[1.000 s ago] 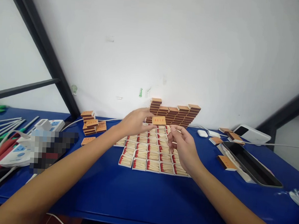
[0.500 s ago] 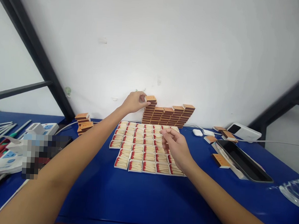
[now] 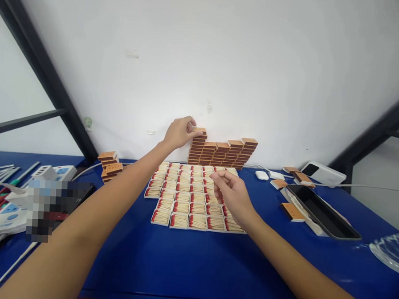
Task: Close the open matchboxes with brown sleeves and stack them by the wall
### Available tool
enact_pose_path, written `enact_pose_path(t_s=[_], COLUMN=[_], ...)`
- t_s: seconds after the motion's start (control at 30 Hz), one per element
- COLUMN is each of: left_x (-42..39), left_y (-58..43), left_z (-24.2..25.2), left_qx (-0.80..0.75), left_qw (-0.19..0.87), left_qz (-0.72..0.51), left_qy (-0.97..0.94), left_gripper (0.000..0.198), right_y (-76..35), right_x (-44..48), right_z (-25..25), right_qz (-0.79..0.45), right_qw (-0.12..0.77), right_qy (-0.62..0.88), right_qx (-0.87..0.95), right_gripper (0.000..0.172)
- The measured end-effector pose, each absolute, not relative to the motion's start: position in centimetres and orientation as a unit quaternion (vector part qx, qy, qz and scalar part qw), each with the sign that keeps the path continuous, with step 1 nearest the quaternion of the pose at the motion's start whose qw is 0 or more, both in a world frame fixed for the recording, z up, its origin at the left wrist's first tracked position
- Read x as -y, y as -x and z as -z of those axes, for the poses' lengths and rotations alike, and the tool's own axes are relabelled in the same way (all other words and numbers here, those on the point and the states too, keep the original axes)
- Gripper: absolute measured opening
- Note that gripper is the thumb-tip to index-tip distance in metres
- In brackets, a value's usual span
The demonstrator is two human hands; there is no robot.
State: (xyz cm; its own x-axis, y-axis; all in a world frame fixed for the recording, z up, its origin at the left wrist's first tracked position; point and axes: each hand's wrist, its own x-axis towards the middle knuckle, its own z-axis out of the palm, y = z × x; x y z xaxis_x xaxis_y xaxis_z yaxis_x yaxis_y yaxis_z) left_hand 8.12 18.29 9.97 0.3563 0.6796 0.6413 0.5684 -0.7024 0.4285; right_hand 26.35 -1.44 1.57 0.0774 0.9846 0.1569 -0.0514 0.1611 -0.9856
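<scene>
My left hand [image 3: 180,131] is at the back, with thumb and fingers around the end of an orange matchbox [image 3: 200,130]. That box lies flat on top of the left column of a wall of stacked matchboxes [image 3: 212,155]. My right hand [image 3: 231,193] hovers over the right side of the open matchbox trays; its fingers are loosely curled, thumb near the index finger, and I see nothing in them. The white trays [image 3: 178,226] stand side by side in rows, full of red-tipped matches [image 3: 198,208]. My right hand hides some of them.
Left are a small matchbox pile [image 3: 110,168], a power strip [image 3: 8,220] and tools [image 3: 0,181]. Right are loose matchboxes [image 3: 292,212], a black tray [image 3: 323,213], a power bank [image 3: 325,173], a white earphone case [image 3: 261,175] and a clear plastic object [image 3: 390,251]. A white wall rises behind the blue table [image 3: 166,268].
The matchbox at my left hand has come down and now sits squarely on the column. My right hand has barely moved. The whole view has shifted slightly.
</scene>
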Motion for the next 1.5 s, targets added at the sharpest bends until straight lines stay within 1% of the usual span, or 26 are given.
enact_pose_path(t_s=[0.17,0.27,0.37,0.43,0.47,0.53,0.6,0.63,0.73,0.8,0.87,0.93,1.07,1.2,1.3,1.43,1.5], left_x=[-18.0,-17.1,-14.8,-12.7,-11.5,-9.0,-6.5,-5.4,-2.8,-1.8,-1.4,-1.3,-1.3,-0.7,-0.2,0.0,-0.1], left_y=[-8.8,-8.7,-7.0,-4.2,-2.3,2.1,6.7,8.8,13.5,15.3,16.5,17.3,17.8,16.1,12.8,6.8,3.7], left_z=[-10.2,-10.2,-9.9,-9.8,-9.7,-9.4,-8.9,-8.6,-7.2,-6.0,-4.7,-3.4,-2.0,-2.5,-3.8,-5.0,-5.2], left_qx=[-0.389,-0.397,-0.399,-0.394,-0.394,-0.429,-0.491,-0.519,-0.567,-0.576,-0.581,-0.584,-0.583,-0.566,-0.517,-0.441,-0.409], left_qw=[0.045,0.004,-0.046,-0.056,-0.042,0.035,0.099,0.108,0.065,0.044,0.037,0.029,0.002,0.029,0.034,0.051,0.039], left_qz=[-0.396,-0.379,-0.356,-0.322,-0.286,-0.197,-0.153,-0.134,-0.116,-0.100,-0.099,-0.113,-0.110,-0.118,-0.163,-0.210,-0.229], left_qy=[-0.831,-0.836,-0.844,-0.859,-0.872,-0.881,-0.852,-0.837,-0.813,-0.810,-0.807,-0.803,-0.805,-0.815,-0.840,-0.871,-0.882], left_gripper=[0.028,0.031,0.033,0.031,0.030,0.030,0.033,0.033,0.033,0.038,0.047,0.051,0.041,0.038,0.034,0.028,0.027], right_y=[-26.3,-26.4,-26.5,-26.5,-26.5,-26.5,-26.5,-26.5,-26.5,-26.4,-26.4,-26.5,-26.6,-26.7,-26.7,-26.2,-25.6], right_x=[1.4,1.4,1.5,1.5,1.5,1.5,1.6,1.6,1.6,1.6,1.5,1.4,1.3,1.3,1.2,1.5,2.1], right_z=[-1.7,-1.7,-1.6,-1.6,-1.6,-1.6,-1.6,-1.6,-1.4,-1.2,-1.0,-0.9,-0.9,-0.8,-0.7,-0.8,-0.9], right_qz=[-0.453,-0.448,-0.441,-0.436,-0.435,-0.434,-0.432,-0.430,-0.422,-0.418,-0.414,-0.408,-0.403,-0.407,-0.410,-0.409,-0.424], right_qw=[0.571,0.570,0.567,0.568,0.569,0.570,0.566,0.563,0.554,0.550,0.546,0.543,0.541,0.540,0.557,0.610,0.612], right_qy=[0.462,0.463,0.465,0.465,0.464,0.462,0.461,0.460,0.460,0.461,0.463,0.464,0.471,0.471,0.466,0.448,0.435], right_qx=[0.505,0.511,0.518,0.520,0.521,0.523,0.529,0.535,0.550,0.557,0.562,0.568,0.568,0.567,0.552,0.510,0.506], right_gripper=[0.043,0.043,0.043,0.042,0.042,0.043,0.043,0.043,0.043,0.043,0.043,0.043,0.042,0.042,0.043,0.040,0.039])
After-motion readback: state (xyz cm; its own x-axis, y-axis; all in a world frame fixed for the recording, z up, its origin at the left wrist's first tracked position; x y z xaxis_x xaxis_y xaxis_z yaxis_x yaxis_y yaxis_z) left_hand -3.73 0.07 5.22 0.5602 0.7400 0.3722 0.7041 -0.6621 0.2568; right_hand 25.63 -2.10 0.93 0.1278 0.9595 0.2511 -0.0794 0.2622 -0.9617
